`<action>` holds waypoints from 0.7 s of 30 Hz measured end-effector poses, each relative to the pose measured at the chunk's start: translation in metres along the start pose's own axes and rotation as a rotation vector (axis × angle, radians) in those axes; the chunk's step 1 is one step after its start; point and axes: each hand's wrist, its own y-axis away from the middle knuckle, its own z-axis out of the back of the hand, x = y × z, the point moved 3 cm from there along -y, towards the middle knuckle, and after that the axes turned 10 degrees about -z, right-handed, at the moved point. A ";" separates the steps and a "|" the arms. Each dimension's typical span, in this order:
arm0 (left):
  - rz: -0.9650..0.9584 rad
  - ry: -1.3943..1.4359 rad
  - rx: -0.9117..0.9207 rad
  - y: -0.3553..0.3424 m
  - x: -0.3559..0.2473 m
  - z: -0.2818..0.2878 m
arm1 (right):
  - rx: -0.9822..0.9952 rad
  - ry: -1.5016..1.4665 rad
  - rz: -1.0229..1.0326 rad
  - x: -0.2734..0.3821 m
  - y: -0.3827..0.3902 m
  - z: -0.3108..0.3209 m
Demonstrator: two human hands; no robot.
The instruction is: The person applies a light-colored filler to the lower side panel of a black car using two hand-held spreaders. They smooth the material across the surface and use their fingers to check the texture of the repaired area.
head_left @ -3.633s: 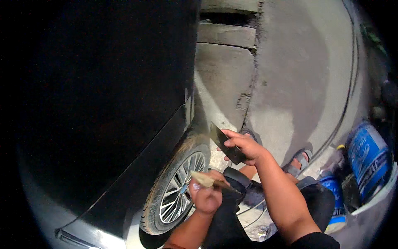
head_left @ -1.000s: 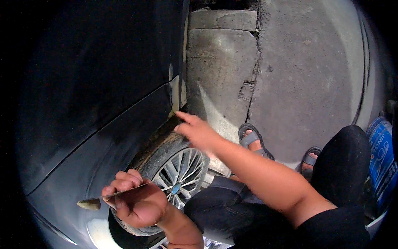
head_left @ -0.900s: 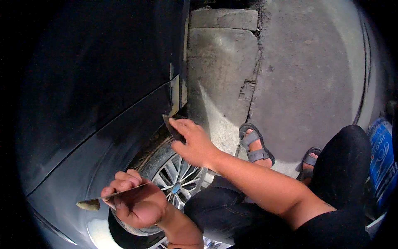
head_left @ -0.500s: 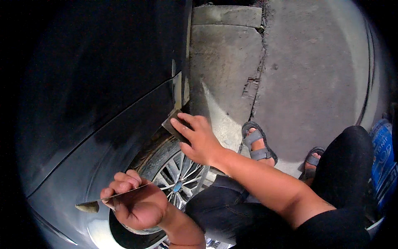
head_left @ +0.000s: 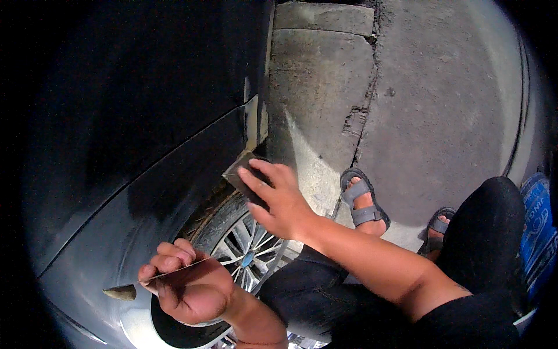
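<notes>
My left hand, low at the left, grips a thin blade with a lump of yellowish putty at its outer end. My right hand holds a dark flat scraper, fingers pressed on its top, at the edge of the dark car body above the wheel arch. A pale yellowish filler patch runs up that edge just beyond the scraper. The wheel with silver spokes shows below, partly hidden by both arms.
Cracked concrete ground runs along the car. My sandalled feet and bent dark-clad knee are at the right, beside blue containers at the right rim. A dark cable or seam curves along the right.
Since about a second ago my right hand, with the scraper, has shifted slightly down and left relative to the filler patch. The view has shifted a little; my left hand stays much the same.
</notes>
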 end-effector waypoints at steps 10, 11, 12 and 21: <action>0.015 0.023 -0.052 0.000 0.000 -0.004 | 0.022 0.038 0.002 0.009 0.002 -0.004; 0.015 0.019 -0.047 0.001 -0.001 -0.004 | 0.023 0.033 -0.002 0.010 0.005 -0.009; 0.011 0.016 -0.041 0.000 -0.001 -0.004 | 0.024 0.027 -0.002 0.010 0.006 -0.012; 0.003 0.025 -0.010 0.001 0.001 -0.004 | 0.002 0.019 -0.032 -0.014 -0.010 -0.002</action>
